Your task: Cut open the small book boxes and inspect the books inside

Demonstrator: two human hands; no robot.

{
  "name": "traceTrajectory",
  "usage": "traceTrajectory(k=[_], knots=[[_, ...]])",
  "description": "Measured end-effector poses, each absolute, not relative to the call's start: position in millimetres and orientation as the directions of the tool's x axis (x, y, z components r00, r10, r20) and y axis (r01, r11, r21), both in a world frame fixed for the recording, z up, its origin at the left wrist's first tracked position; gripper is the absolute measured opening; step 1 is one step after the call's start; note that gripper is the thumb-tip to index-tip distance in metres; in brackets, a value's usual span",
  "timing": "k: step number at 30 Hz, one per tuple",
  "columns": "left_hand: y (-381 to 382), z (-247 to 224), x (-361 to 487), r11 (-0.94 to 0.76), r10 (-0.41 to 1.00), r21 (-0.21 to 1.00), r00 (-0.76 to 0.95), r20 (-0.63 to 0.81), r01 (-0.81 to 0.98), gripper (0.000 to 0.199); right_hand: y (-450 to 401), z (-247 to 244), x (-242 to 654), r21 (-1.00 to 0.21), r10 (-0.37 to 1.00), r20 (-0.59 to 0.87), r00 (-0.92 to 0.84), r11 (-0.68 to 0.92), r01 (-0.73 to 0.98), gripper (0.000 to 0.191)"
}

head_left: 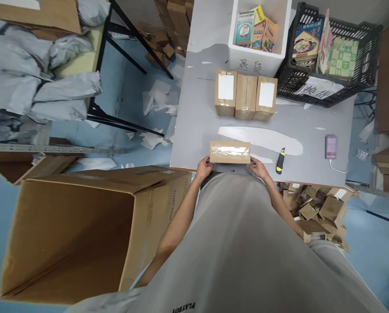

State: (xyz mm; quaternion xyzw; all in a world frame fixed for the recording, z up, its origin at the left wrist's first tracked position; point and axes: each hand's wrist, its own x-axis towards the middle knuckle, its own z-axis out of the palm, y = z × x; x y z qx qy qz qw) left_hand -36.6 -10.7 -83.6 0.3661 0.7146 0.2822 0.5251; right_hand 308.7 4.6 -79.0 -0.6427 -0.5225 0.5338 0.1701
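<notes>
A small taped cardboard box (230, 152) lies lengthwise at the near edge of the grey table, with shiny tape along its top. My left hand (204, 168) is at its left end, fingers bent against the near corner. At the right end, my right hand (258, 168) has its fingers curled against the other corner, so the box sits between both hands. To the right of it lies a yellow and black utility knife (280, 161). Beyond it stand three taped cardboard boxes side by side, among them a left box (226, 93) and a right box (266, 99) with white labels.
A white bin (257, 61) and a black crate (327, 93), both with books, stand at the back. A phone (331, 147) with a cable lies at right. A large open carton (142, 217) stands at left; discarded boxes (333, 208) lie piled at lower right. Grey parcels (64, 93) fill a shelf.
</notes>
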Motion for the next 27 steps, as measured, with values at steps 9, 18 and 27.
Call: traceTrajectory(k=[9, 18, 27], knots=[[-7, -49, -38, 0.505, 0.859, 0.849, -0.183, -0.477, 0.157, 0.038, 18, -31, 317, -0.89, 0.903, -0.405, -0.142, -0.353, 0.289, 0.064], [3, -54, -32, 0.576, 0.812, 0.811, -0.184, -0.554, 0.102, 0.036, 21, -31, 299, -0.854, 0.872, -0.477, -0.113, -0.428, 0.296, 0.077], [-13, -68, -32, 0.61, 0.784, 0.787, -0.217, -0.582, 0.091, 0.041, 13, -49, 307, -0.83, 0.872, -0.489, 0.032, -0.476, 0.291, 0.072]])
